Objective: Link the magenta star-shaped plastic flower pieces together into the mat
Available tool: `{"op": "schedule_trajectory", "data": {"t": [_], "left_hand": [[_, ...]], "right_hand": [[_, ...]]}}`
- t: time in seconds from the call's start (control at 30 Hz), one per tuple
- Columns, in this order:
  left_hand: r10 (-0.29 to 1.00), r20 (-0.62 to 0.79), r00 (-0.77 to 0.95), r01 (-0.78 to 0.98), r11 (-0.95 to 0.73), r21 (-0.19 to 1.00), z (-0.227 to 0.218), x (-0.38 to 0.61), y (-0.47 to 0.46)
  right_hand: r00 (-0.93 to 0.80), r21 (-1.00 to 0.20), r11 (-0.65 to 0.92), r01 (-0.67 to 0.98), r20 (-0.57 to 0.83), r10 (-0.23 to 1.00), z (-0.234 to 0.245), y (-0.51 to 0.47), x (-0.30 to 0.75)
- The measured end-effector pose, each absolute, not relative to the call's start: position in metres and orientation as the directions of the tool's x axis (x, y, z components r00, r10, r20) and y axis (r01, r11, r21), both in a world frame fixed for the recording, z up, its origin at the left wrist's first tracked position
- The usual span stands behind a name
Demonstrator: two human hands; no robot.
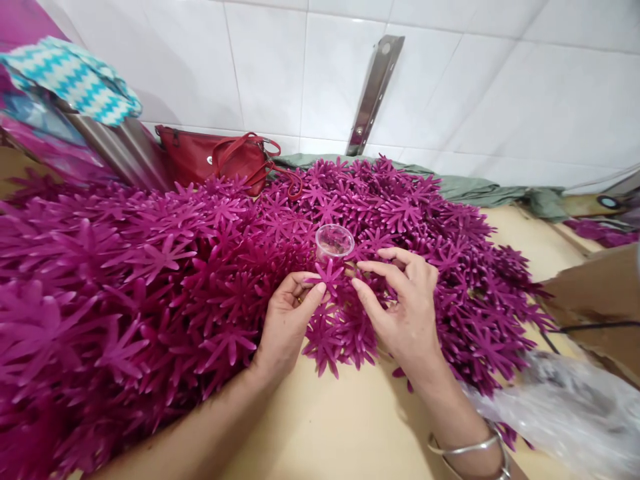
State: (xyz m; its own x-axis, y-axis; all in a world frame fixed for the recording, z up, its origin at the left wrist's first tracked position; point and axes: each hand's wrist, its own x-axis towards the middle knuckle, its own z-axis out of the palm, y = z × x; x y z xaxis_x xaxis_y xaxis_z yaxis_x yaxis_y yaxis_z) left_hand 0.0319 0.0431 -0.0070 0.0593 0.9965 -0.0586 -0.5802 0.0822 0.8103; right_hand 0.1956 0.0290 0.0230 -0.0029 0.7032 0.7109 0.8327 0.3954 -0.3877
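My left hand [295,303] pinches a purple artificial flower [329,277] by a petal between thumb and forefinger. Just to its right is my right hand [405,300], thumb and fingers apart, with nothing that I can make out between them. Behind the flower stands a small clear plastic cup [335,241], its round rim facing up; what it holds is hard to see. A large heap of similar purple flowers [200,287] surrounds the cup and spreads to both sides of my hands.
The pale yellow tabletop [320,427] shows in front of me. A red handbag [215,157] lies against the white tiled wall [270,60]. At the right are a clear plastic bag [565,400] and a cardboard box [595,300]. A blue-and-white zigzag cloth [75,80] hangs upper left.
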Motion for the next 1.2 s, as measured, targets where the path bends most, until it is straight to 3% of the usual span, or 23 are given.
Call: {"op": "schedule_trajectory", "data": {"t": [0.13,0.43,0.7,0.9,1.03,1.2], "left_hand": [[0.99,-0.074,0.121,-0.559,0.13,0.819,-0.006,0.031,0.041],[0.981,-0.05,0.188,-0.479,0.136,0.867,-0.009,0.027,0.041],[0.974,-0.042,0.222,-0.513,0.153,0.844,-0.003,0.027,0.038],[0.971,-0.031,0.239,-0.563,0.164,0.81,-0.007,0.027,0.038],[0.973,-0.029,0.23,-0.503,0.144,0.852,-0.01,0.026,0.04],[0.984,-0.002,0.18,-0.44,0.082,0.894,-0.007,0.027,0.04]], "right_hand": [[-0.077,-0.426,0.502,0.753,0.7,0.71,0.022,0.025,0.183],[0.022,-0.768,0.441,0.464,0.508,0.861,0.014,0.03,0.185],[-0.045,-0.797,0.449,0.404,0.473,0.88,0.02,0.03,0.187],[0.001,-0.864,0.37,0.34,0.394,0.919,0.02,0.03,0.185],[0.034,-0.799,0.429,0.421,0.487,0.873,0.017,0.03,0.186],[-0.104,-0.608,0.545,0.576,0.607,0.788,0.016,0.029,0.189]]}}
